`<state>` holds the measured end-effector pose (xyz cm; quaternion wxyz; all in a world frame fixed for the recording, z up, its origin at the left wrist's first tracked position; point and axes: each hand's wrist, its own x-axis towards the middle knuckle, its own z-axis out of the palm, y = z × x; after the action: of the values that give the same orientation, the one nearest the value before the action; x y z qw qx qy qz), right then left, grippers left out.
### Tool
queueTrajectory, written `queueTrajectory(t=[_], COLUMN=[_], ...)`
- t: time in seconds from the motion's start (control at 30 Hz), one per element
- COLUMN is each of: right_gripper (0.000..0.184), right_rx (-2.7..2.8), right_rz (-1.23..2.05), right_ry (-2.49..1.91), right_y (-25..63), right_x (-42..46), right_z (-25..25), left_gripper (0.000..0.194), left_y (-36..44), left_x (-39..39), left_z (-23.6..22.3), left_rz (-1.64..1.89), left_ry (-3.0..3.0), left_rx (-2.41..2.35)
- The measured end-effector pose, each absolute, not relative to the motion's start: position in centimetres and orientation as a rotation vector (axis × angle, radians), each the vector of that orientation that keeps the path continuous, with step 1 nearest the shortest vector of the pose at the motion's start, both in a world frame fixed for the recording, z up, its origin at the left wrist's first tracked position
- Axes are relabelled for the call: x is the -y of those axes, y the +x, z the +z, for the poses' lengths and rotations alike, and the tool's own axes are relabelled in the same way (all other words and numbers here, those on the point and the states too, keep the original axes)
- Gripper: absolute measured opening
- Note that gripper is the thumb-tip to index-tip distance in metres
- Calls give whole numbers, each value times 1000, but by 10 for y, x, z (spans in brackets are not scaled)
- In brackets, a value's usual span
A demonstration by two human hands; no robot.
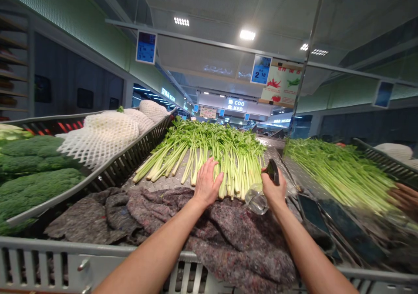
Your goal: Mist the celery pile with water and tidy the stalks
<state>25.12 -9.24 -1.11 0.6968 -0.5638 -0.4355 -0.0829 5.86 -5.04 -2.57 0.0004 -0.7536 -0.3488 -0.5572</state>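
Observation:
Celery (196, 150) lies spread across a metal shelf, its stalk ends toward me and its leaves at the back. My left hand (207, 183) rests on the stalks near the middle, fingers stretched out. In my right hand (274, 187) is a spray bottle (257, 199) with a clear body and a black trigger head, held at the right end of the celery. Its clear bottom points left and toward me. A grey-brown felt blanket (235, 233) lies bunched in front of the stalk ends, under my forearms.
On the left, a black divider (130, 159) separates broccoli (35, 176) and vegetables in white foam nets (107, 128). A mirror (352, 155) on the right reflects the celery and a hand. A grey slatted rail (98, 252) runs along the front. Price signs (261, 70) hang above.

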Motion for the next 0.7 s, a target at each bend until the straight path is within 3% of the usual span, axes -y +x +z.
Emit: queueTrajectory(t=[0.7], right_gripper=[32], right_rx=[1064], right_rz=[-136], right_ry=[-1264], right_y=[242], right_x=[99], right_z=[-9], left_gripper=[37], left_y=[56], left_x=[46], left_z=[-26], left_rz=[-1768], left_ry=[-2311], left_rx=[1173])
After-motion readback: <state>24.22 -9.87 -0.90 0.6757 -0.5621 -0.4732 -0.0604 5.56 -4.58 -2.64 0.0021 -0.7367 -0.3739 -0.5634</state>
